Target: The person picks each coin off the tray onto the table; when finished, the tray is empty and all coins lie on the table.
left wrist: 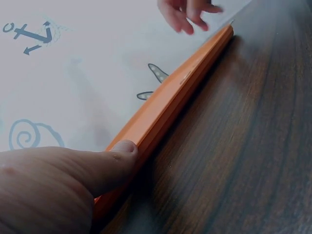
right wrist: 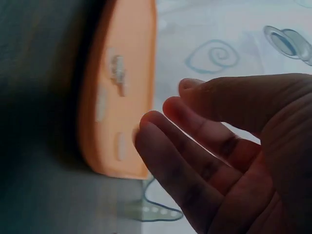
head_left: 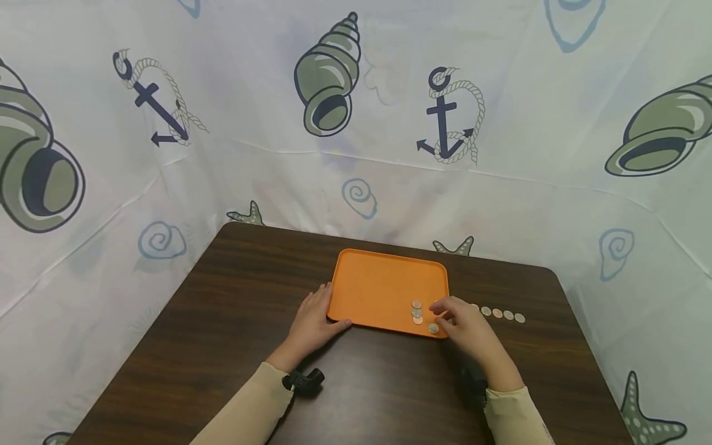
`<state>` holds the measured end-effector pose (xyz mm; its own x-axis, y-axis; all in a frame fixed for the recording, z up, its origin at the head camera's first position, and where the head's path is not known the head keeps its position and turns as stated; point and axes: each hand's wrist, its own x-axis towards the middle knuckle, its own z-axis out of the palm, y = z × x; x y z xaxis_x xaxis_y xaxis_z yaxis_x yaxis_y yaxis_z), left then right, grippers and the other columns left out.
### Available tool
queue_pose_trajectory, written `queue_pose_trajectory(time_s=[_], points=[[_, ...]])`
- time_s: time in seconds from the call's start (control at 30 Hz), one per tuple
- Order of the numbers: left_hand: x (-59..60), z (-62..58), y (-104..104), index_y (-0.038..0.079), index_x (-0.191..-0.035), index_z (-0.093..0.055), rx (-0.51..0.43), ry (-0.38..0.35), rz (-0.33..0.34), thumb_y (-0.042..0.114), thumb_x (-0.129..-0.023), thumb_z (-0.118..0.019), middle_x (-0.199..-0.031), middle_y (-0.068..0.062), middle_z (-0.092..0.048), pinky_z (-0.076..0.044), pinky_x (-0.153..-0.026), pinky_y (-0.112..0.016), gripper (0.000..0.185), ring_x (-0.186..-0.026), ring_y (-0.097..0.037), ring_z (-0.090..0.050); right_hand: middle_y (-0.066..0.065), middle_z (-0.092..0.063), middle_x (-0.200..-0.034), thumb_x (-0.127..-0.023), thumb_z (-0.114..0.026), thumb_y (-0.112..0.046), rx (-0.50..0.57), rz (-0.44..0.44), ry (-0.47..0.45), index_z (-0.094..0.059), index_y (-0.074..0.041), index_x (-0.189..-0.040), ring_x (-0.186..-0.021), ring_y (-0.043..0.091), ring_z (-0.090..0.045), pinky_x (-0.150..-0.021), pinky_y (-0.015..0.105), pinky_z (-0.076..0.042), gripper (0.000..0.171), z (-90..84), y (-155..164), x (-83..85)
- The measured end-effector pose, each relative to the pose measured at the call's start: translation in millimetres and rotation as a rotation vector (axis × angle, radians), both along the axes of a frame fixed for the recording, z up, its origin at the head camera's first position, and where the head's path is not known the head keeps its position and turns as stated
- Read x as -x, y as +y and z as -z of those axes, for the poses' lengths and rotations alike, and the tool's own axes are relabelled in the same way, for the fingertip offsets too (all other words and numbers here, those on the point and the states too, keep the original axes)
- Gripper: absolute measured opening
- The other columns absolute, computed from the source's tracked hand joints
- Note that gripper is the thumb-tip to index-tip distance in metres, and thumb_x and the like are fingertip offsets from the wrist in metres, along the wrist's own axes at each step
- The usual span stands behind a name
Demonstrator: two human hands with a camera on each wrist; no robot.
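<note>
An orange tray (head_left: 384, 281) lies on the dark wooden table. At its front left corner my left hand (head_left: 313, 318) holds it, fingers along the left side and thumb along the front edge. The left wrist view shows that thumb (left wrist: 109, 163) on the rim. Several coins (head_left: 416, 313) lie in the tray's front right part, some overlapping; another coin (head_left: 433, 328) is near the corner. Over the tray's right end hovers my right hand (head_left: 467, 324), partly covering the coins there. Its fingers (right wrist: 165, 151) are loosely bent and apart from the thumb, with nothing between them.
To the right of the tray, a row of several coins (head_left: 503, 314) runs along the table (head_left: 378, 383), its left end partly behind my right hand. A white cloth (head_left: 245, 74) printed with shells, anchors and starfish hangs behind and beside the table.
</note>
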<state>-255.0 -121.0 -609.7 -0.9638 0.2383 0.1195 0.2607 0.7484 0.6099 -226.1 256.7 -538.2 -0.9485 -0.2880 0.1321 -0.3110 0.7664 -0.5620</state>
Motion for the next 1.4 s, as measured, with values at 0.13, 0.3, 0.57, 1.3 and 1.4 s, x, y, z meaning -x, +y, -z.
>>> queue_pose_trajectory(time_s=[0.13, 0.3, 0.57, 1.3, 1.4], points=[[0.3, -0.5, 0.2, 0.003, -0.173, -0.027, 0.000, -0.001, 0.000, 0.052, -0.095, -0.083, -0.178, -0.020, -0.032, -0.017, -0.139, -0.059, 0.108, -0.168, -0.038, -0.027, 0.003, -0.076, -0.113, -0.096, -0.083, -0.010, -0.054, 0.014, -0.007, -0.081, -0.012, -0.113, -0.090, 0.016, -0.069, -0.081, 0.039, -0.064, 0.017, 10.8, -0.8, 4.4], [0.6, -0.2, 0.4, 0.003, -0.173, -0.027, 0.000, -0.002, 0.000, 0.053, -0.095, -0.083, -0.178, -0.019, -0.032, -0.016, -0.139, -0.059, 0.108, -0.168, -0.038, -0.027, 0.000, -0.071, -0.098, -0.093, -0.087, -0.015, -0.113, 0.062, -0.022, -0.081, -0.013, -0.103, -0.086, 0.014, -0.066, -0.083, 0.042, -0.062, 0.012, 16.5, -1.5, 6.8], [1.8, -0.9, 1.3, 0.002, -0.173, -0.027, 0.008, -0.002, -0.001, 0.053, -0.095, -0.082, -0.178, -0.020, -0.032, -0.017, -0.139, -0.060, 0.108, -0.168, -0.038, -0.028, 0.000, -0.061, -0.089, -0.093, -0.087, -0.016, -0.158, 0.108, -0.083, -0.076, -0.015, -0.097, -0.076, 0.016, -0.056, -0.072, 0.035, -0.052, 0.012, 23.6, -2.3, 8.7], [1.0, 1.2, 0.7, 0.005, -0.174, -0.024, 0.016, -0.028, -0.015, 0.053, -0.095, -0.082, -0.179, -0.018, -0.030, -0.015, -0.139, -0.058, 0.109, -0.168, -0.037, -0.027, 0.001, -0.058, -0.086, -0.095, -0.083, -0.012, -0.113, 0.120, -0.083, -0.064, -0.013, -0.099, -0.074, 0.015, -0.053, -0.067, 0.030, -0.045, 0.020, 30.0, -1.7, 11.3], [0.7, 0.8, 1.3, 0.004, -0.174, -0.025, 0.011, -0.018, -0.014, 0.052, -0.095, -0.083, -0.179, -0.019, -0.031, -0.017, -0.139, -0.059, 0.109, -0.168, -0.038, -0.028, -0.002, -0.065, -0.086, -0.095, -0.082, -0.011, -0.094, 0.121, -0.067, -0.067, -0.013, -0.103, -0.074, 0.014, -0.057, -0.069, 0.030, -0.050, 0.018, 28.4, -0.6, 11.9]])
